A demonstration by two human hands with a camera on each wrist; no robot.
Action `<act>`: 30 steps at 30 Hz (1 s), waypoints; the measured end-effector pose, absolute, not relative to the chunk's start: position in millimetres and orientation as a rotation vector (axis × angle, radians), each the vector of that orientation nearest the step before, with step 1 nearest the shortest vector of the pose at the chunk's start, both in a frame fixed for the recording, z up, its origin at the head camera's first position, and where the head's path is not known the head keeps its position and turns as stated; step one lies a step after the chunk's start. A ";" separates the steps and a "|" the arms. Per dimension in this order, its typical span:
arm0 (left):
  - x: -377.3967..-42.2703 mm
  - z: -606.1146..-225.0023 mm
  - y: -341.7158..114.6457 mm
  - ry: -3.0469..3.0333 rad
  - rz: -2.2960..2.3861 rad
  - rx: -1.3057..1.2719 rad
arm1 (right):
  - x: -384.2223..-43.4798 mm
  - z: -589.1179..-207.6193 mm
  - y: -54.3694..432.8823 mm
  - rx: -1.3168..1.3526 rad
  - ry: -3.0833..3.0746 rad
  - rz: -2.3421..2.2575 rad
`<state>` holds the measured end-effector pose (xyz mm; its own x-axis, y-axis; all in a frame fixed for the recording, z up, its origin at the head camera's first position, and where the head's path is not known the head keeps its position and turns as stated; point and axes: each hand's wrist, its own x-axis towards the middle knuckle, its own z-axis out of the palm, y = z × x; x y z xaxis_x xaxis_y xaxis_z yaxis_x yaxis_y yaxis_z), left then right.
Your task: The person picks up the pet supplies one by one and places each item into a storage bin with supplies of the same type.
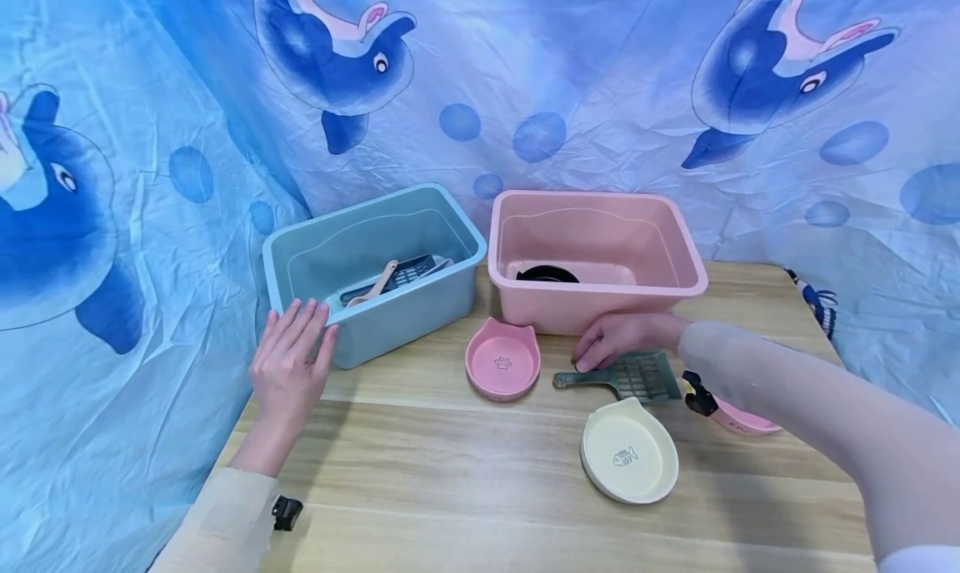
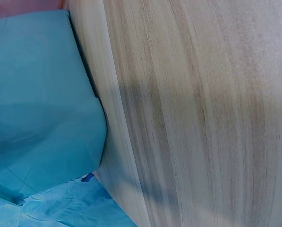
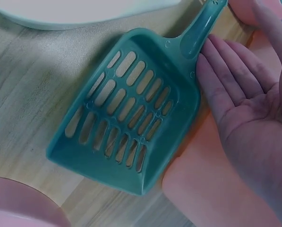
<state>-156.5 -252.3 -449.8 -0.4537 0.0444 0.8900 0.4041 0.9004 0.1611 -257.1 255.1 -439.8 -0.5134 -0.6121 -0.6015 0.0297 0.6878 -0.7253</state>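
Note:
My right hand [image 1: 626, 337] is beside a green litter scoop [image 1: 647, 378] that lies on the table. In the right wrist view the fingers [image 3: 235, 75] are nearly straight, with the tips at the scoop's handle [image 3: 202, 28] and the thumb held apart. Whether they touch it or slip just under it, I cannot tell. My left hand [image 1: 291, 365] reaches to the near left corner of a blue bin [image 1: 420, 305], its fingers extended at the rim. Inside that bin lie a dark slotted scoop [image 1: 415, 268] and a beige-handled utensil [image 1: 378, 283].
A pink bin [image 1: 592, 306] stands right of the blue one, with a black object [image 1: 547, 274] inside. On the wooden table are a pink cat-eared bowl [image 1: 502, 361], a cream bowl [image 1: 630, 456] and another pink bowl [image 1: 742, 421] partly behind my right forearm. Dolphin-printed cloth [image 1: 480, 82] hangs behind.

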 end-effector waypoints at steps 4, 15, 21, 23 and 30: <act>-155.5 -448.6 -252.3 -2.020 -0.427 -0.324 | -259.1 -442.6 252.4 -0.470 1.955 -0.818; -155.1 -446.9 -250.7 -2.008 -0.425 -0.327 | -256.8 -445.6 243.2 -0.513 1.976 -0.742; -155.9 -447.3 -250.2 -1.999 -0.430 -0.329 | -258.7 -446.6 238.3 -0.515 1.968 -0.686; -155.9 -447.1 -250.3 -2.001 -0.428 -0.328 | -259.9 -446.4 236.5 -0.519 1.962 -0.662; -156.1 -447.2 -250.7 -2.009 -0.428 -0.330 | -262.6 -448.6 232.8 -0.560 1.935 -0.617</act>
<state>-156.1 -250.7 -447.2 -0.4506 0.0483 0.8914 0.4078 0.8994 0.1573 -262.6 232.8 -448.6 -0.4038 -0.6205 -0.6722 -0.1166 0.7637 -0.6349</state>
